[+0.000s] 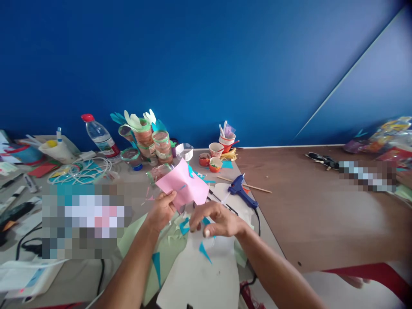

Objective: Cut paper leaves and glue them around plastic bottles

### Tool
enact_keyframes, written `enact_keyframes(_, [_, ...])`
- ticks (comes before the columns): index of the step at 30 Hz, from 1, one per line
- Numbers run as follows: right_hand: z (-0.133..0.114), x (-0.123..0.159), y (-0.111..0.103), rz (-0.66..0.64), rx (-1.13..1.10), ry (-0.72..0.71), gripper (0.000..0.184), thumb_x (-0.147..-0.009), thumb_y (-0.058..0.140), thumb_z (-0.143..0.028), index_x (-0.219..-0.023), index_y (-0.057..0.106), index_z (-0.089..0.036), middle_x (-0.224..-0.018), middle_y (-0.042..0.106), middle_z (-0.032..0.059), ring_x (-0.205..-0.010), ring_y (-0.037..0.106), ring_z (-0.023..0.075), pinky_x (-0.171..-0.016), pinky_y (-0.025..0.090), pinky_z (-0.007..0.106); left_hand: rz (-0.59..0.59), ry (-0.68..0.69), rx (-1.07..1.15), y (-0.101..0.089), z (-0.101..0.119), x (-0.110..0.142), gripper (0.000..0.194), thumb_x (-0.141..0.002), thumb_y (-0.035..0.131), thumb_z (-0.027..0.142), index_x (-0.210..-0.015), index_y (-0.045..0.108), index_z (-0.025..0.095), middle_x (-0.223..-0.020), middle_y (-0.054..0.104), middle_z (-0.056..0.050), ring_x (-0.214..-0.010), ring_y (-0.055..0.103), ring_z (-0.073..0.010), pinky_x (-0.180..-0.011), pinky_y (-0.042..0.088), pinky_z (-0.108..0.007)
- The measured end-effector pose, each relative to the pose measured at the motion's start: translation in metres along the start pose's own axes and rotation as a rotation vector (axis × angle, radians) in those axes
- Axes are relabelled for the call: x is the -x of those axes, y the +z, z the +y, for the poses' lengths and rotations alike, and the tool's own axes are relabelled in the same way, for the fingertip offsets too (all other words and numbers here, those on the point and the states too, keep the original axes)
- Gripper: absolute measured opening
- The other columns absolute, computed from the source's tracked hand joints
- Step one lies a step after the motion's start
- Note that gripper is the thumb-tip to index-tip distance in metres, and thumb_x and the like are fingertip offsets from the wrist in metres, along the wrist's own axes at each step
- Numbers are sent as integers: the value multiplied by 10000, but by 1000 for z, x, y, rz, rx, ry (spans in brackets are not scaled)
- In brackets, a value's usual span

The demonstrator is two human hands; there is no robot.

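A sheet of pink paper [185,182] is pinched in my left hand [162,210], with a bit of blue paper lying on it. My right hand [219,219] hovers just below and to the right of the sheet, thumb and fingers apart, holding nothing. Beneath both hands lie a white board [206,274] and light green paper [138,234]. Blue paper scraps are scattered there, among them a pointed one [204,252] on the board. Beyond my right hand rests a blue glue gun [243,191] with its cord trailing toward me.
Decorated cups [162,146] and a red-capped bottle [99,137] stand at the back left. Paper cups [216,149] sit at the back middle beside a wooden stick [257,186]. A coiled white cable [82,169] is left. Another person's hand [354,281] shows at lower right.
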State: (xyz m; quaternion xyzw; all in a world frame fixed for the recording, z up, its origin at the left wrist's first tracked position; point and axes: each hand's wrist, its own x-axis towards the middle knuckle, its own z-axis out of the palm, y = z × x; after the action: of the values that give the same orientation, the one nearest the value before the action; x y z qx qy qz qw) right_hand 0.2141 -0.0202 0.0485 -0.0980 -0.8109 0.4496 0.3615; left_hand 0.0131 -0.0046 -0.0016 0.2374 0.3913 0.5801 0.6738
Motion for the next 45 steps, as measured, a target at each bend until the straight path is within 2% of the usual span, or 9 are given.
enact_keyframes(4, [17, -4, 10, 523, 454, 2, 190, -910, 484, -242, -886, 663, -180, -802, 660, 80, -766, 599, 178, -711, 489, 330, -83, 13, -7, 8, 1, 6, 172, -695, 738, 190, -856, 712, 134, -831, 740, -46, -760, 679, -161, -749, 524, -255])
enact_keyframes(8, [35, -5, 22, 658, 675, 5, 133, -875, 497, -166, -892, 628, -189, -770, 640, 58, -733, 582, 173, -684, 488, 320, -203, -14, -21, 17, 2, 14, 210, -727, 713, 192, -934, 725, 162, -971, 738, -74, -898, 679, -201, -828, 522, -293])
enact_keyframes(15, [36, -5, 25, 686, 972, 99, 146, -843, 568, -264, -958, 588, -176, -897, 638, 103, -833, 579, 228, -711, 464, 365, -287, 17, -89, 21, -3, 20, 230, -758, 703, 279, -962, 729, 176, -944, 734, -80, -915, 666, -200, -807, 518, -278])
enact_keyframes(23, [36, -6, 23, 667, 1089, 60, 102, -871, 508, -169, -920, 598, -181, -866, 657, 81, -801, 586, 202, -718, 427, 346, -269, 37, -133, 24, -7, 21, 231, -771, 688, 339, -945, 727, 191, -904, 726, -68, -960, 646, -209, -865, 499, -318])
enact_keyframes(33, [40, 3, -3, 1015, 210, 237, 156, -847, 518, -277, -728, 582, -198, -698, 560, 1, -673, 535, 149, -665, 437, 291, -146, 13, -52, 20, -1, 18, 259, -721, 728, 362, -880, 715, 158, -904, 739, -72, -894, 670, -221, -851, 508, -347])
enact_keyframes(37, [29, 9, -15, 513, -94, 192, 383, -876, 476, -429, -587, 566, -194, -640, 566, 21, -667, 547, 169, -631, 449, 307, -71, 47, 58, 14, 5, 13, 175, -718, 715, 274, -836, 704, 144, -877, 742, -55, -847, 676, -196, -801, 520, -307])
enact_keyframes(38, [28, 8, -13, 470, -39, 194, 342, -866, 509, -404, -605, 577, -192, -665, 579, 26, -679, 551, 171, -637, 453, 309, -60, 50, 91, 14, 6, 12, 160, -721, 699, 252, -840, 702, 145, -888, 743, -55, -860, 676, -200, -803, 521, -310])
enact_keyframes(42, [36, 1, 3, 682, 406, 214, 85, -827, 560, -224, -832, 636, -187, -838, 609, 58, -791, 571, 185, -745, 471, 346, -41, 16, 191, 12, 8, 10, 173, -741, 629, 215, -884, 699, 147, -931, 743, -67, -933, 672, -238, -878, 509, -369])
enact_keyframes(45, [45, -4, 14, 690, 552, 218, 201, -804, 586, -211, -999, 622, -179, -949, 604, 90, -875, 577, 209, -784, 485, 371, -80, -29, 193, 11, 4, 11, 161, -741, 620, 210, -861, 701, 140, -884, 746, -77, -945, 672, -270, -915, 499, -410])
